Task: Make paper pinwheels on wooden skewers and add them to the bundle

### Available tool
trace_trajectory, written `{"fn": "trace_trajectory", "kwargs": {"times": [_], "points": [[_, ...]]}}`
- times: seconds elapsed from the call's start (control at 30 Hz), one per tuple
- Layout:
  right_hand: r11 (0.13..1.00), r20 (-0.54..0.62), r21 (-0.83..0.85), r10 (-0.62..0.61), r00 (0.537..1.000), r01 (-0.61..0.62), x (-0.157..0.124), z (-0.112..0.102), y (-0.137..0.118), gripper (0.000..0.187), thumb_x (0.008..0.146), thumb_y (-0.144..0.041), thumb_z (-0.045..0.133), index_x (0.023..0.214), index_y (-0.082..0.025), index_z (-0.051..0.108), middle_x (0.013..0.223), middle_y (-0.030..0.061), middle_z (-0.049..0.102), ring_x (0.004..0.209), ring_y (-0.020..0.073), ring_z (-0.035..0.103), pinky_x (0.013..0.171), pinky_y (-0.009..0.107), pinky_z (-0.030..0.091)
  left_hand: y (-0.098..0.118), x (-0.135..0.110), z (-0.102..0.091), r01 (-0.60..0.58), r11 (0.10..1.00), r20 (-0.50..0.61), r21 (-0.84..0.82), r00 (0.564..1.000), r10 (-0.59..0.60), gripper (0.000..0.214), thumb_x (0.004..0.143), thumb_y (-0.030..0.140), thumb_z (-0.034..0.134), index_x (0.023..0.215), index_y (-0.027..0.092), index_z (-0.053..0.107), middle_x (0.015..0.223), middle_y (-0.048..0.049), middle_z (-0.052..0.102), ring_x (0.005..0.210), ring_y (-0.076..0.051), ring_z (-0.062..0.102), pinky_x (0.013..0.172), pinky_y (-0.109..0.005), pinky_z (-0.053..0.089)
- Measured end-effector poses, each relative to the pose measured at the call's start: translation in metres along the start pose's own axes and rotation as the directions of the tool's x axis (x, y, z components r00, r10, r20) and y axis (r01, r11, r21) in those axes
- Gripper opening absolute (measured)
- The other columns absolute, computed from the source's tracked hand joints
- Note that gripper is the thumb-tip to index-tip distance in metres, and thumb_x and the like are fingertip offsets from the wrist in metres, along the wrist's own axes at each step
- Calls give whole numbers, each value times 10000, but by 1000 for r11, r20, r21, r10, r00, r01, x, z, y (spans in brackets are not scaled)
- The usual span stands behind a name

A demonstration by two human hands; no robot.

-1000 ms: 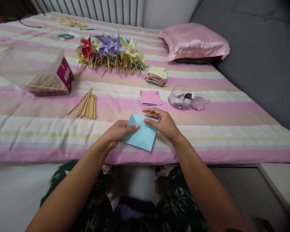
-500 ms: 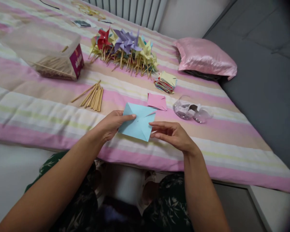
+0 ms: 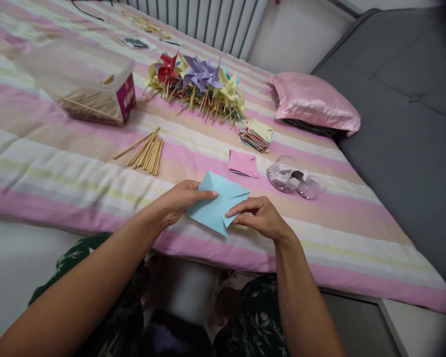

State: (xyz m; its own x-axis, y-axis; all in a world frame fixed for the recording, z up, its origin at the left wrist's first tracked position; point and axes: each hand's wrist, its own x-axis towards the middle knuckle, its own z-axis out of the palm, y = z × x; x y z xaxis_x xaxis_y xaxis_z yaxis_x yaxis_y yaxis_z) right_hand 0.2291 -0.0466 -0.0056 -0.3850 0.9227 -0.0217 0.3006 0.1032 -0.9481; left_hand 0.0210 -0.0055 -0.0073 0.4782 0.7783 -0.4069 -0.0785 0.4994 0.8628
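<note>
Left hand (image 3: 176, 201) grips the blue paper square (image 3: 212, 212) from its 9 o'clock side, forefinger stretched to the centre; the sheet lies point-down at the near edge of the striped bedcover (image 3: 215, 246). Right hand (image 3: 262, 218), at 3 o'clock and equally close, pinches a folded-in corner flap

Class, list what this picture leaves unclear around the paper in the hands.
Head view: parts of the blue paper, covered by the left hand and right hand.
Head view: print on the box label, too small.
Head view: contents of the clear jar, too small, blurred.
</note>
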Motion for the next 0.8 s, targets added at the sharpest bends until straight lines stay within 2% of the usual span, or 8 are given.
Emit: {"fn": "trace_trajectory", "kwargs": {"times": [0.3,0.53,0.8], "points": [[997,-105,60,48,993,-42,6,10,4,199,703,-389,715,674,-192,705,653,16,673,602,133,587,569,255,451,-3,1,2,-6,1000,14,-18,1000,6,183,617,319,751,682,151,722,704,-94,725,558,-199,636,535,-284,485],[996,-209,75,69,975,-55,10,15,1,221,702,-394,707,644,-185,667,635,16,663,593,139,609,573,256,478,-7,2,2,-31,999,24,-20,999,31,174,624,300,746,710,150,730,734,-99,729,601,-219,658,578,-304,492],[997,-236,35,71,969,-65,10,16,6,218,714,-368,696,630,-175,640,626,15,643,565,129,588,539,238,454,-8,2,2,-47,999,46,23,998,46,198,662,357,722,735,173,736,754,-85,732,606,-201,649,585,-295,493]]}}
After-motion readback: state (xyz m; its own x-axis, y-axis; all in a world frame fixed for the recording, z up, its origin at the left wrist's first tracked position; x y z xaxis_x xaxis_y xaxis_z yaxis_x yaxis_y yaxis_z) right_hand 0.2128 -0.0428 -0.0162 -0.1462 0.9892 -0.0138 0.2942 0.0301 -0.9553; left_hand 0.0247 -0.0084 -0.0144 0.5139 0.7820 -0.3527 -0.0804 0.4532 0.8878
